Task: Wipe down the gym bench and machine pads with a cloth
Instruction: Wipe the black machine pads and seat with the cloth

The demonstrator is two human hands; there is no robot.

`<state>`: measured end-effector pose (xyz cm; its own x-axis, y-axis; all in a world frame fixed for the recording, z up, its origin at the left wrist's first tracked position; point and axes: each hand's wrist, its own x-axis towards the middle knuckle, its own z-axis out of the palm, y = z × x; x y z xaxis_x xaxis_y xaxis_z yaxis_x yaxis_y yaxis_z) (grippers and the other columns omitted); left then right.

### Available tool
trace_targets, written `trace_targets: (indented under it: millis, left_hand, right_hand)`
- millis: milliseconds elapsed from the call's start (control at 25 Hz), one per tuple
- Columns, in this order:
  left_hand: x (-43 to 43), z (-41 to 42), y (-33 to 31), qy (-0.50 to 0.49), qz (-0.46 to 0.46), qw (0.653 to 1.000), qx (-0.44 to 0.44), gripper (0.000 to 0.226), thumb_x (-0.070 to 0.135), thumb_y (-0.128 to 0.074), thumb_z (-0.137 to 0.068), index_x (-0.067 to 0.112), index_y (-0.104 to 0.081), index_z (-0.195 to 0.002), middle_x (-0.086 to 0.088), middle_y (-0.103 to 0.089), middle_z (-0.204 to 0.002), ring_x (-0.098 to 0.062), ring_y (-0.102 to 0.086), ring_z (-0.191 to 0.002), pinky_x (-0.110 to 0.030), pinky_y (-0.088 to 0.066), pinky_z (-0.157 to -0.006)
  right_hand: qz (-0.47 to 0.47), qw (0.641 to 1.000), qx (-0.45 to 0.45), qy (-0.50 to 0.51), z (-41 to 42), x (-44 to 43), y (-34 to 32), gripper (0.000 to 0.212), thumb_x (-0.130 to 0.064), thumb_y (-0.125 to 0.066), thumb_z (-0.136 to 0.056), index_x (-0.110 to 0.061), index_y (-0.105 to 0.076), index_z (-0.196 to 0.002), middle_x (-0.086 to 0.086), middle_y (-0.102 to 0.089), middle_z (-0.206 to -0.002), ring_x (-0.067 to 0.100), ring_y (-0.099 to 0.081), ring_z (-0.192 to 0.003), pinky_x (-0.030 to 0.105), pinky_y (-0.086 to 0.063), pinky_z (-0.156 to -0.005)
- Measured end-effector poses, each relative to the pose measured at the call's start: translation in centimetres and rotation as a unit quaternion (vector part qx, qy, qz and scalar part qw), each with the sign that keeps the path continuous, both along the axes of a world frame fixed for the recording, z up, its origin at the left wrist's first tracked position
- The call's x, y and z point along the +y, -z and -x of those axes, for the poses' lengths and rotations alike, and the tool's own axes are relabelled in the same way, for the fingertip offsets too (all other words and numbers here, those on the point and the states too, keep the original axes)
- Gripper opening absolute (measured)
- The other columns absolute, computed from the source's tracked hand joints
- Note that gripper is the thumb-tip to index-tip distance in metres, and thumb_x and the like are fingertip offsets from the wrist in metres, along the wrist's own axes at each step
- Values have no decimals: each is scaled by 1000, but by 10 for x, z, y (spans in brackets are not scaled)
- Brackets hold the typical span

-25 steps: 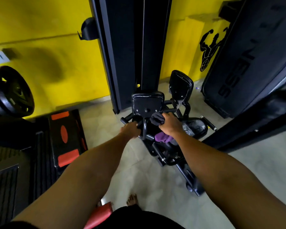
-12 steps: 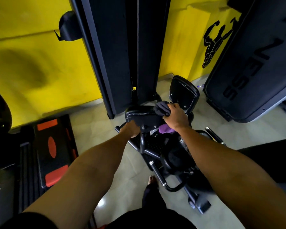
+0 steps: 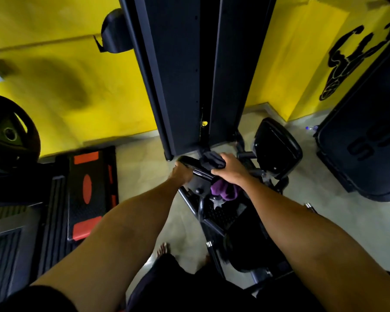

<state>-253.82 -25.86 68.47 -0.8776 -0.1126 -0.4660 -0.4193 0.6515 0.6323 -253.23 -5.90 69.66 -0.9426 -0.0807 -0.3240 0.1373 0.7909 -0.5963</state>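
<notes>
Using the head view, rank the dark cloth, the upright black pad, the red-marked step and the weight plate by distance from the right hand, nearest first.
1. dark cloth: gripped in the right hand.
2. upright black pad: just to its right.
3. red-marked step: on the floor, left.
4. weight plate: far left.

Both forearms reach forward from the near edge. Left hand (image 3: pixel 181 174) grips the left end of a glossy black pad (image 3: pixel 195 169). Right hand (image 3: pixel 229 168) holds a dark cloth (image 3: pixel 212 160) bunched against the pad's right end, fingers curled over it. Purple fabric (image 3: pixel 225 192) hangs just below that hand; cannot tell if it is part of the same cloth. A 2nd black pad (image 3: pixel 277 147) stands tilted, far right. Black machine column (image 3: pixel 189 75) rises behind, against a yellow wall (image 3: pixel 65 86). Weight plate (image 3: pixel 9 131) at far left; black step with orange patches (image 3: pixel 88 188) on the floor (image 3: pixel 140 158) left. 1 bare foot (image 3: pixel 162 248) near centre.
</notes>
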Motion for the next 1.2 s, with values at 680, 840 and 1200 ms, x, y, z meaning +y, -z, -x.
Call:
trace_targets:
  millis: [680, 840, 1200]
  left_hand:
    - [0, 43, 29, -47, -146, 988, -29, 45, 38, -23, -110, 22, -49, -143, -4, -59, -128, -24, -57, -115, -45, -44, -105]
    - [5, 46, 24, -26, -100, 995, -5, 47, 48, -19, -107, 36, -45, -145, -6, -60, -132, -31, -58, -119, -40, -44, -102]
    - [-9, 24, 48, -47, -150, 987, 19, 43, 30, -38, -107, 29, -37, -150, -2, -48, -151, -22, -50, -134, -27, -45, -93]
  right_hand:
    - [71, 972, 165, 151, 46, -108, 49, 39, -36, -51, -102, -22, -60, -137, 7, -44, -147, 35, -44, -128, 47, -47, -100]
    - [82, 948, 144, 272, 119, -88, 50, 40, -33, -50, -103, -13, -61, -136, 14, -49, -146, 39, -46, -129, 46, -42, -104]
    - [188, 932, 137, 279, 52, -126, 50, 59, -50, -65, -91, -22, -54, -141, 3, -34, -160, 26, -39, -141, 40, -42, -104]
